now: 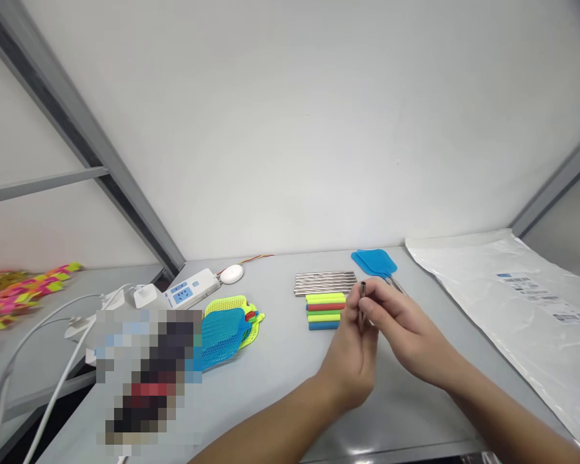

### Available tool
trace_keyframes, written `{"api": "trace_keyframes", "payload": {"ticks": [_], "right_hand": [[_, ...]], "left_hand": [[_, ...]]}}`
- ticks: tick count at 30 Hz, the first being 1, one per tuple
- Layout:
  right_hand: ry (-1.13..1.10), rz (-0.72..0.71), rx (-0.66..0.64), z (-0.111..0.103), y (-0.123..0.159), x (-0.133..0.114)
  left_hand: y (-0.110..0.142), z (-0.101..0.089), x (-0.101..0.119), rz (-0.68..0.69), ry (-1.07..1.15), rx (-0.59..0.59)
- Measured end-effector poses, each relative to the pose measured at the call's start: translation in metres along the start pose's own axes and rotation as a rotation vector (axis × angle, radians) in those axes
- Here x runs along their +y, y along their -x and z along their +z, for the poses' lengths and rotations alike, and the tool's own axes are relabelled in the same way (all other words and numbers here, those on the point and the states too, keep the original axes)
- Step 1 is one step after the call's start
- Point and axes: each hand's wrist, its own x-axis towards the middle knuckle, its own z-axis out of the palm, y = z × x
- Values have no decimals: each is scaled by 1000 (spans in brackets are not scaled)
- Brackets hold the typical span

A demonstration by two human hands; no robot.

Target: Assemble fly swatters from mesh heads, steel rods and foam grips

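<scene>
Slips and rolling look like the main risks

The table (261, 380) looks smooth, so anything round let fall on it could roll. At the right, the bag (493, 309) lies near the right forearm (507, 409); a wide swing might drag it. The swatters (377, 261) lie behind the right hand (408, 325), where a forward reach could bump them. The meshes (225, 332) overlap off to the left, probably out of harm's way. Both hands grasp the tube (363, 291): the left hand (350, 354) curls round it, the right pinches it. Rods (325, 282) and grips (325, 317) lie just beyond; a nudge might scatter them. Roughly upright between the hands, the tube could slip under uneven pressure.
</scene>
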Motion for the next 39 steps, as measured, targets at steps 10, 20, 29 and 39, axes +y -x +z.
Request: {"api": "trace_keyframes", "payload": {"ticks": [10, 20, 29, 39], "right_hand": [[-346, -86, 335, -11, -3, 14], [-218, -63, 435, -33, -17, 18], [-92, -97, 377, -28, -13, 26], [-97, -108, 335, -31, -10, 39]], "left_hand": [[0, -4, -2, -139, -460, -158], [-6, -7, -13, -105, -698, -153], [-6, -7, -14, -85, -711, -176], [-4, -2, -15, -36, -789, -225]]}}
